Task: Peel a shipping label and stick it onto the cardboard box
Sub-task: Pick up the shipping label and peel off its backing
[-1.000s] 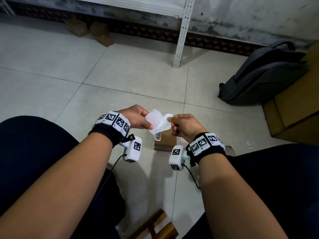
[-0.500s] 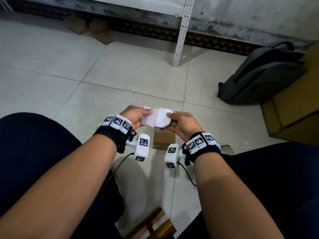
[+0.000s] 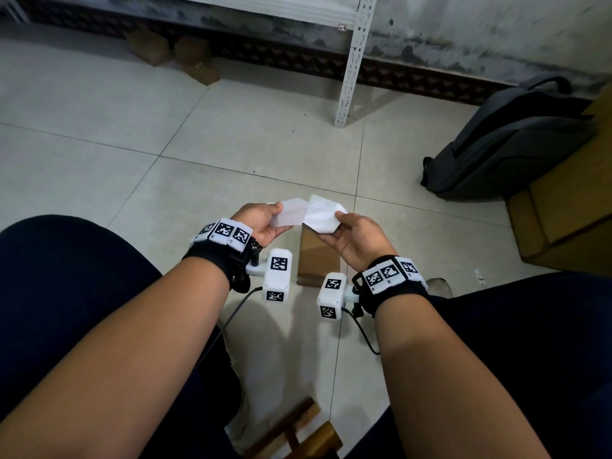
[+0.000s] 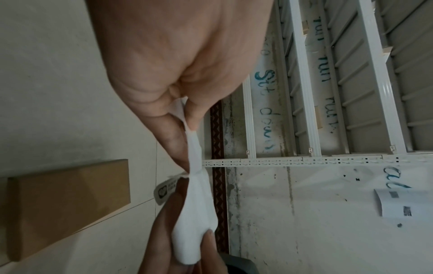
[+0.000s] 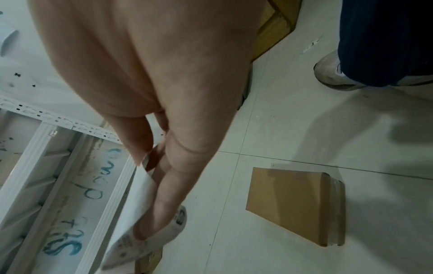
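Observation:
My left hand (image 3: 278,217) pinches the glossy backing sheet (image 3: 292,212) between thumb and fingers. The printed white shipping label (image 3: 323,215) is pinched by my right hand (image 3: 335,223), and the two sheets still meet in the middle. Both hands hover just above the small brown cardboard box (image 3: 317,256), which lies flat on the tiled floor between my knees. In the left wrist view the backing (image 4: 194,148) runs taut from my left fingertips to the label (image 4: 195,213). The right wrist view shows the label (image 5: 138,218) curling round my right fingers, with the box (image 5: 295,205) to the right.
A grey backpack (image 3: 510,140) leans on large cardboard boxes (image 3: 569,207) at the right. A white shelf post (image 3: 351,61) stands ahead, with small boxes (image 3: 172,49) by the wall. A wooden stool (image 3: 298,435) is under me, and my shoe (image 3: 438,288) is right of the box.
The hands have drawn apart and dropped slightly over the box. The label, curled over a second ago, is now pulled further off the backing and spread wider.

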`<state>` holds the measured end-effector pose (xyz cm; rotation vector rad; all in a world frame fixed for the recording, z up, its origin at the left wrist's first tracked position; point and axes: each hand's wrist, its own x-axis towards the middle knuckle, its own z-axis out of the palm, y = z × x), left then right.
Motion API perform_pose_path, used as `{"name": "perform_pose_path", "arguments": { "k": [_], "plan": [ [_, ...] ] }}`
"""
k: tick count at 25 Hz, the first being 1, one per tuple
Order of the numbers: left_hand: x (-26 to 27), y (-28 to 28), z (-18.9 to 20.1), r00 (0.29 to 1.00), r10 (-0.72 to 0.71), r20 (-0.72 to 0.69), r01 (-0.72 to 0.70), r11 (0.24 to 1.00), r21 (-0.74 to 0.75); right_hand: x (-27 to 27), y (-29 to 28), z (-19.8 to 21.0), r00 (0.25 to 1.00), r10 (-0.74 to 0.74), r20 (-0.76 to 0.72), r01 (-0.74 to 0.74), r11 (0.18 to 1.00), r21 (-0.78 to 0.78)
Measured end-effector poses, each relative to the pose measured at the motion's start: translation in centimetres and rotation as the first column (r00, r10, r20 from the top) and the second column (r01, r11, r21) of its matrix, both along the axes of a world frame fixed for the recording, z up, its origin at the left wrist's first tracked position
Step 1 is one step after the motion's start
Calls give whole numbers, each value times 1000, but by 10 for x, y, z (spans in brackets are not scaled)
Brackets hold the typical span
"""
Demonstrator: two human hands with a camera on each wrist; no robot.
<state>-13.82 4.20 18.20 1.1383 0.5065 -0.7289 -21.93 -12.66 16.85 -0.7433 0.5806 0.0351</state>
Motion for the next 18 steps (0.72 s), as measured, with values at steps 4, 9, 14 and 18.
{"name": "perform_pose_path", "arguments": {
  "k": [4, 9, 14, 18],
  "plan": [
    [0, 0, -3, 999, 31, -26, -32, 998, -48, -2, 0, 0, 1000, -24, -13, 24, 999, 33],
    [1, 0, -6, 990, 112, -84, -123, 982, -140, 0, 2, 1, 999, -41, 1, 41, 996, 84],
    [12, 20, -21, 945, 318, -81, -328, 930, -166, -1, -12, -2, 983, -184, 26, 176, 965, 196],
    [21, 32, -48, 964, 51, 261, -136, 938, 320, -9, -23, -18, 965, -239, -105, 247, 966, 79]
  ]
}}
